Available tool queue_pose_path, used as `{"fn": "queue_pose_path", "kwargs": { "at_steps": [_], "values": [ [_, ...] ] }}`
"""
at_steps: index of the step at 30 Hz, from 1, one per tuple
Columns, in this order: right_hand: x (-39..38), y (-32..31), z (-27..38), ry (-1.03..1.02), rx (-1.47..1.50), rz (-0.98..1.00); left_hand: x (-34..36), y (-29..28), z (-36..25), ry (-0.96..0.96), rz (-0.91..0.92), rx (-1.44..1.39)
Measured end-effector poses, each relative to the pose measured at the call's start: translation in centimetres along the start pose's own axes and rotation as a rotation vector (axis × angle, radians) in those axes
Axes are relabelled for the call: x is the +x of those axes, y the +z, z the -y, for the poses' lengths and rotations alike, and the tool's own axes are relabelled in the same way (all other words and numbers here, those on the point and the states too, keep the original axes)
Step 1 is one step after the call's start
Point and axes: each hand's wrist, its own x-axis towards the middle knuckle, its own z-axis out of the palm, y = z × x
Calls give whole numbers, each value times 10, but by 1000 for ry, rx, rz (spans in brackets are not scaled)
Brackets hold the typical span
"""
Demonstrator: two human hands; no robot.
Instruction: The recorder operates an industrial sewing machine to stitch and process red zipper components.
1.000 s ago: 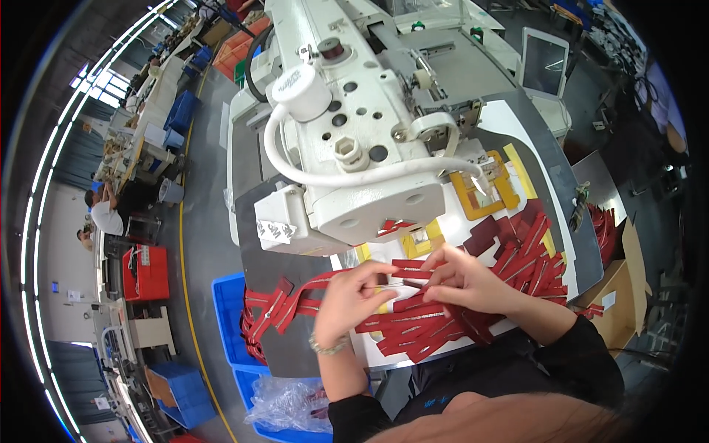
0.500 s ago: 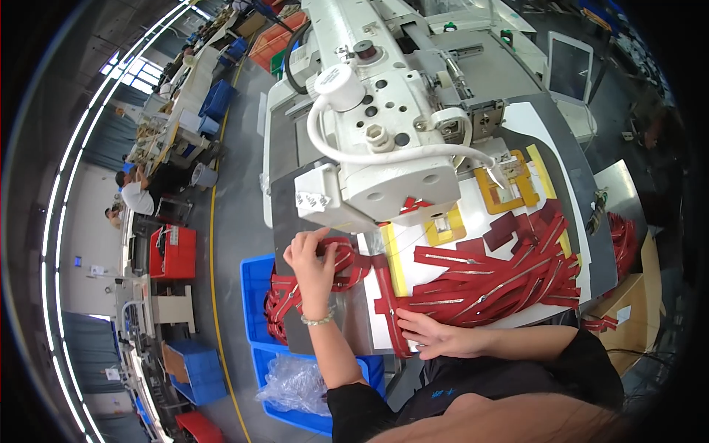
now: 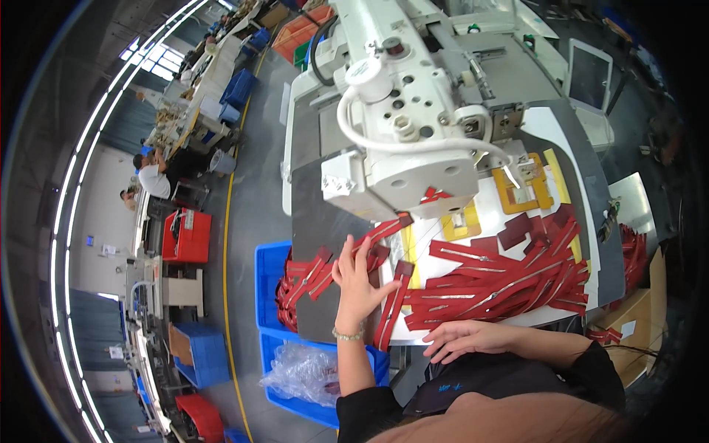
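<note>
My left hand [image 3: 360,284], with a beaded bracelet on its wrist, is open with fingers spread over the table's left part. Its thumb points toward a single red zipper [image 3: 389,314] lying near the table's front edge; whether they touch I cannot tell. More red zippers [image 3: 314,275] lie loose behind and left of this hand, some hanging toward a blue bin. My right hand [image 3: 469,340] is open at the front edge, fingers loosely stretched, holding nothing. Just beyond it a pile of red zippers [image 3: 502,284] with metal teeth covers the white work surface.
A large white sewing machine [image 3: 402,181] stands over the table, with yellow frames [image 3: 521,193] beside it. Blue bins [image 3: 269,295] sit at the left, one with clear plastic [image 3: 299,373]. A cardboard box [image 3: 639,317] is at the right. A person [image 3: 153,177] sits farther left.
My left hand has opened from bent fingers at the zippers and moved nearer and right; those zippers now lie spread out. My right hand has drawn away from the single zipper. The view has shifted slightly.
</note>
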Motion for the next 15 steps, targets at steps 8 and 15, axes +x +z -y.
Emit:
{"fn": "queue_pose_path", "kwargs": {
  "at_steps": [8, 15],
  "values": [
    [-2, -4, -6, -156, -65, 29, -17, 3, 76, -56, 2, -81],
    [-10, -21, 2, -392, -128, -51, 78, -19, 11, 273, -401, 48]
  ]
}}
